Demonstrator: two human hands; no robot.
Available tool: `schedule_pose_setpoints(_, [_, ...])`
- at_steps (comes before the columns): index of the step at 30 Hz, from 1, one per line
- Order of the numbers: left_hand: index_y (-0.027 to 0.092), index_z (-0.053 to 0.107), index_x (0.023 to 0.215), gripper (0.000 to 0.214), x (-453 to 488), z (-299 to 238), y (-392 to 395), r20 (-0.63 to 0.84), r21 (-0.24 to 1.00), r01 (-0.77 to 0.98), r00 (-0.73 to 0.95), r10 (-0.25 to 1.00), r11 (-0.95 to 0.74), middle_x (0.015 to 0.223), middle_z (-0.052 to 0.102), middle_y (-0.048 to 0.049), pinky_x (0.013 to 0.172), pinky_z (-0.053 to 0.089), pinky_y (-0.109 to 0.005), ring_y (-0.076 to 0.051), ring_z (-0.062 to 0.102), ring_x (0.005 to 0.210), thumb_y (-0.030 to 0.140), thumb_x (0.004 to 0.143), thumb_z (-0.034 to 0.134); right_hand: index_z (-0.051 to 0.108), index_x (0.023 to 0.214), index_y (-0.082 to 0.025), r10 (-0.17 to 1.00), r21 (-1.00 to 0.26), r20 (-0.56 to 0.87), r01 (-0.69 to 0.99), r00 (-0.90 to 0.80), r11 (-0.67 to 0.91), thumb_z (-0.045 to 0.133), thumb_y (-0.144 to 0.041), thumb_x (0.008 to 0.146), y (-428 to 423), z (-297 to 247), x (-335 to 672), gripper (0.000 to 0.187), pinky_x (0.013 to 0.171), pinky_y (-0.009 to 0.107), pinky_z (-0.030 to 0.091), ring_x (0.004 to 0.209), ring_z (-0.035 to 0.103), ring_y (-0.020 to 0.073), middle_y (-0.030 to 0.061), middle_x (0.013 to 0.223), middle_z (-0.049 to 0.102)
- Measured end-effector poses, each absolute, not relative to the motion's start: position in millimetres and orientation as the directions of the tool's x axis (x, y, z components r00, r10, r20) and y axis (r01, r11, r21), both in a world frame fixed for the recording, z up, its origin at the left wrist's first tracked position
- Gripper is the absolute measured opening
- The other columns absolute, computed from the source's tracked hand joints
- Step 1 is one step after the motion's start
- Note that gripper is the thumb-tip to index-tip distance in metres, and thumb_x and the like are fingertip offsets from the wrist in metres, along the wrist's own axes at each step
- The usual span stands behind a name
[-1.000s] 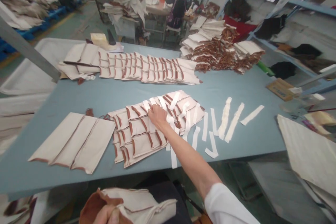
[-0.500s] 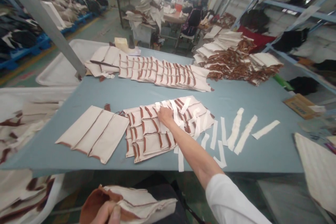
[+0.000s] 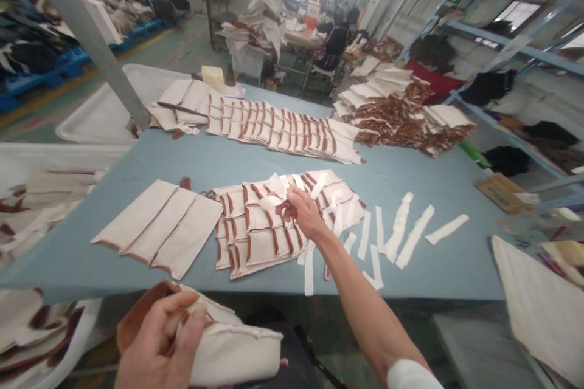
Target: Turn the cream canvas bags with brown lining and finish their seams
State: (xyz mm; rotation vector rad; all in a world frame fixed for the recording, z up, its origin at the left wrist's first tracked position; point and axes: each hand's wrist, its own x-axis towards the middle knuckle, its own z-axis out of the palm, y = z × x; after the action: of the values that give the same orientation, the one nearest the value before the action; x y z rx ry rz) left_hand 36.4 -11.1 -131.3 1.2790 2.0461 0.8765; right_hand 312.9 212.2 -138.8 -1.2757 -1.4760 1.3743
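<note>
My right hand (image 3: 303, 213) reaches over a fanned stack of cream fabric pieces with brown trim (image 3: 255, 231) on the blue table (image 3: 191, 164). Its fingers pinch one end of a white strip (image 3: 274, 197) that is lifted off the stack. My left hand (image 3: 157, 331) is low, below the table's near edge, closed on a folded cream fabric piece with a brown edge (image 3: 228, 349). Several more white strips (image 3: 401, 228) lie flat to the right of the stack.
Three overlapping cream panels (image 3: 157, 228) lie left of the stack. A long row of trimmed pieces (image 3: 278, 127) and a heap of them (image 3: 396, 112) sit at the table's far side. A seated person (image 3: 335, 42) works beyond. Metal shelving (image 3: 511, 48) stands at right, a white bin (image 3: 98, 118) at left.
My right hand has pulled back slightly and lifted a white strip off the stack. My left hand has risen further into view with its fabric piece. The camera has shifted a little.
</note>
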Motion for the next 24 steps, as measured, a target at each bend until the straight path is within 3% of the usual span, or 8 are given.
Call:
schedule_pose_setpoints(2, [0.027,0.083,0.113,0.057,31,-124,4,-0.183,0.829,0.476,-0.268,0.946,0.295,0.086,0.09,-0.0022,0.073,0.066,-0.028,-0.029,0.088,0.084,0.079,0.092,0.073,0.048,0.091,-0.027,0.95,-0.997,-0.082,0.021,-0.303,-0.079,0.053,-0.084,0.103,185,-123,311,0.059,0.051,0.024,0.047,0.063,0.064,0.0143,0.0049,0.09,0.078])
schedule_pose_setpoints(6, [0.025,0.089,0.118,0.067,35,-102,26,-0.236,0.887,0.343,-0.239,0.942,0.309,0.087,0.09,-0.0026,0.082,0.064,-0.029,-0.028,0.084,0.085,0.084,0.094,0.069,0.051,0.09,-0.026,0.89,-0.963,-0.08,-0.194,-0.449,-0.185,0.071,-0.079,0.098,133,-93,299,0.057,0.046,0.023,0.045,0.05,0.055,0.0103,0.0061,0.09,0.082])
schedule_pose_setpoints(10, [0.018,0.09,0.126,0.075,51,-92,32,-0.391,0.917,0.114,0.06,0.918,0.383,0.094,0.092,-0.0089,0.076,0.063,-0.03,-0.029,0.084,0.083,0.082,0.089,0.08,0.05,0.09,-0.026,0.745,-0.833,-0.07,-0.372,-0.664,-0.409,0.083,-0.074,0.094,95,-78,286,0.059,0.045,0.021,0.044,0.044,0.054,0.0092,-0.0002,0.076,0.078])
schedule_pose_setpoints(13, [0.017,0.09,0.129,0.074,65,-88,23,-0.41,0.888,-0.123,0.226,0.884,0.444,0.096,0.092,-0.0105,0.077,0.065,-0.03,-0.027,0.084,0.079,0.075,0.083,0.092,0.05,0.091,-0.026,0.686,-0.816,-0.096,-0.337,-0.722,-0.469,0.082,-0.076,0.094,76,-82,282,0.059,0.046,0.02,0.044,0.044,0.053,0.0097,-0.0035,0.068,0.072])
schedule_pose_setpoints(16, [0.018,0.088,0.13,0.072,76,-84,9,-0.435,0.824,-0.281,0.246,0.866,0.493,0.086,0.09,-0.0087,0.074,0.066,-0.03,-0.025,0.082,0.068,0.069,0.08,0.096,0.051,0.091,-0.026,0.679,-0.829,-0.14,-0.29,-0.721,-0.479,0.082,-0.073,0.094,60,-90,282,0.057,0.044,0.019,0.041,0.044,0.051,0.0096,-0.0053,0.065,0.068])
schedule_pose_setpoints(19, [0.016,0.088,0.121,0.071,81,-82,-1,-0.442,0.832,-0.29,0.17,0.881,0.473,0.077,0.087,-0.0082,0.067,0.065,-0.03,-0.024,0.079,0.061,0.071,0.078,0.096,0.05,0.088,-0.026,0.694,-0.843,-0.183,-0.253,-0.696,-0.475,0.08,-0.073,0.094,45,-96,281,0.056,0.046,0.02,0.037,0.046,0.046,0.0092,-0.0078,0.061,0.06])
schedule_pose_setpoints(24, [0.015,0.086,0.09,0.056,82,-78,-13,-0.402,0.89,-0.218,0.044,0.915,0.401,0.068,0.082,-0.0077,0.054,0.058,-0.026,-0.023,0.075,0.058,0.068,0.078,0.094,0.053,0.087,-0.027,0.722,-0.884,-0.236,-0.164,-0.651,-0.437,0.073,-0.081,0.095,24,-99,279,0.058,0.048,0.025,0.034,0.048,0.039,0.0121,-0.0079,0.059,0.053])
